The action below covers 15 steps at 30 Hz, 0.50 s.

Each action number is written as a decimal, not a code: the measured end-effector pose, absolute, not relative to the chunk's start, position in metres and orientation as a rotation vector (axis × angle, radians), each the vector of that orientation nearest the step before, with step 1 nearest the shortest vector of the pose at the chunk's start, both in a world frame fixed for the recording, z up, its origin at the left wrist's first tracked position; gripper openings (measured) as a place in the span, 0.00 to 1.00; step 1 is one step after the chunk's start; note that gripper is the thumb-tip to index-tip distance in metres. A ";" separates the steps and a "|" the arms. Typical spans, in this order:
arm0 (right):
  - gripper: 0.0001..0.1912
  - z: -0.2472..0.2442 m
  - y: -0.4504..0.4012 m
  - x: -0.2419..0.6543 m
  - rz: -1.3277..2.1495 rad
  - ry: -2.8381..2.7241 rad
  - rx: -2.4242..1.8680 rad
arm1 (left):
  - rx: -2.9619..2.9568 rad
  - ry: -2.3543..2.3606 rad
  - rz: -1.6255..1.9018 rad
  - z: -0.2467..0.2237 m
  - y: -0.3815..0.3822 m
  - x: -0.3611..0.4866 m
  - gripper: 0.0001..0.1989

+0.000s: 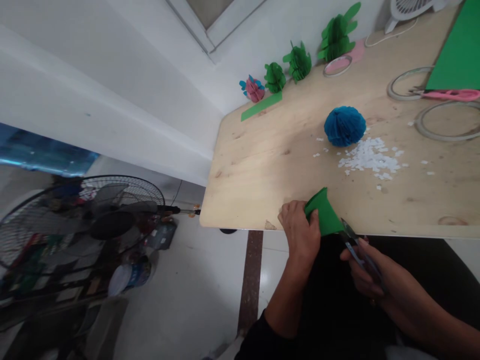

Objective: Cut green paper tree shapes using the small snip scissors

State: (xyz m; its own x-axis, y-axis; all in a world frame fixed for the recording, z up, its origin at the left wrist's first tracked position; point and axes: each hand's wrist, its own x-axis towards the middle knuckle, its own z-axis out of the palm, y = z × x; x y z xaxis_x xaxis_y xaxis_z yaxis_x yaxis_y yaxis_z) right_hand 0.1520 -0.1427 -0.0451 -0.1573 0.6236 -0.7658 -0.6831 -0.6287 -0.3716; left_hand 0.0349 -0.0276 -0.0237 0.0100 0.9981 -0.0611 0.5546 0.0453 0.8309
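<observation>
My left hand (pixel 300 225) is closed on a folded piece of green paper (pixel 325 216) at the table's front edge. Its right side has a curved cut edge. In my right hand (pixel 369 272) is a pair of scissors (pixel 354 246), held by the handles. The blades are parted and lie by the paper's lower right corner; whether they touch it I cannot tell. Beyond the hands, a blue paper pompom ball (pixel 344 126) rests beside a heap of small white paper bits (pixel 372 156).
Folded paper figures, one pink and blue (pixel 253 90) and several green (pixel 299 62), line the wall. Tape rings (pixel 448 121), pink-handled scissors (pixel 452 94), a green sheet (pixel 459 55) and a small white fan (pixel 410 9) are at right. A black floor fan (pixel 112 225) stands left.
</observation>
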 end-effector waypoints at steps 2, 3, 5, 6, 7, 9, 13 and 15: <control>0.25 -0.045 -0.142 0.152 1.900 0.075 -1.225 | 1.607 1.652 0.814 -0.026 -0.028 0.034 0.07; 0.25 -0.045 -0.142 0.152 1.904 0.071 -1.227 | 1.609 1.666 0.831 -0.027 -0.028 0.034 0.13; 0.25 -0.046 -0.142 0.152 1.910 0.062 -1.225 | 1.641 1.699 0.882 -0.029 -0.029 0.033 0.25; 0.26 -0.046 -0.142 0.152 1.909 0.062 -1.225 | 1.673 1.711 0.909 -0.030 -0.030 0.033 0.28; 0.26 -0.046 -0.142 0.152 1.907 0.064 -1.225 | 1.707 1.707 0.933 -0.031 -0.030 0.032 0.28; 0.26 -0.046 -0.143 0.152 1.902 0.072 -1.223 | 1.766 1.620 0.943 -0.036 -0.031 0.032 0.20; 0.26 -0.043 -0.142 0.150 1.890 0.085 -1.232 | 1.771 1.372 0.919 -0.046 -0.031 0.030 0.13; 0.27 -0.040 -0.141 0.149 1.876 0.079 -1.247 | 1.761 1.348 0.922 -0.049 -0.032 0.029 0.14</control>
